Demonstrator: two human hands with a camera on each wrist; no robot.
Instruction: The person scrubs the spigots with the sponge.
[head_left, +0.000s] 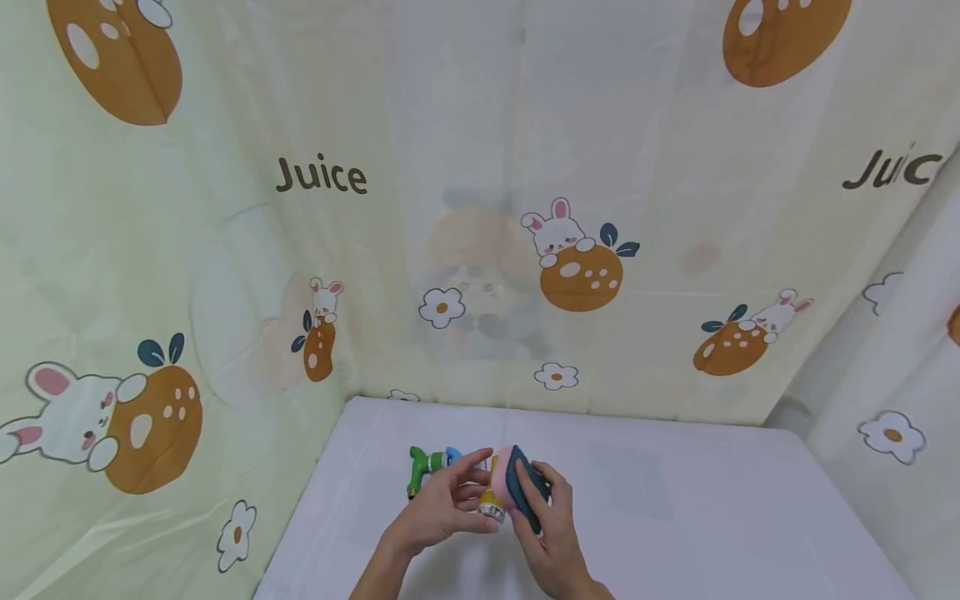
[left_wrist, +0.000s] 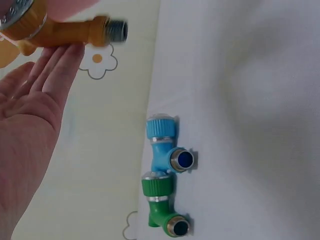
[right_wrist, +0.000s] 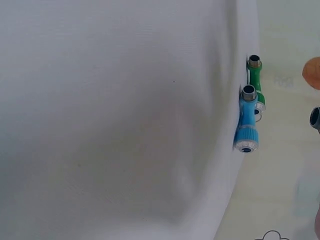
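Note:
My left hand (head_left: 441,508) holds a yellow tap (left_wrist: 70,34) with a silver knob and a threaded end, thumb on the knob side and fingers behind. In my right hand (head_left: 558,537) is a sponge (head_left: 504,477), pink on one face and dark blue on the other. Its pink face lies against the tap and hides part of it. The left wrist view shows the left fingers (left_wrist: 65,70) under the tap. Only the tap's threaded end (right_wrist: 315,118) enters the right wrist view, where the right hand's grip cannot be made out.
A green tap (left_wrist: 159,202) and a blue tap (left_wrist: 162,142) lie side by side on the white tabletop (head_left: 720,508), left of and beyond the hands. Printed curtains (head_left: 420,250) hang along the back and sides of the table.

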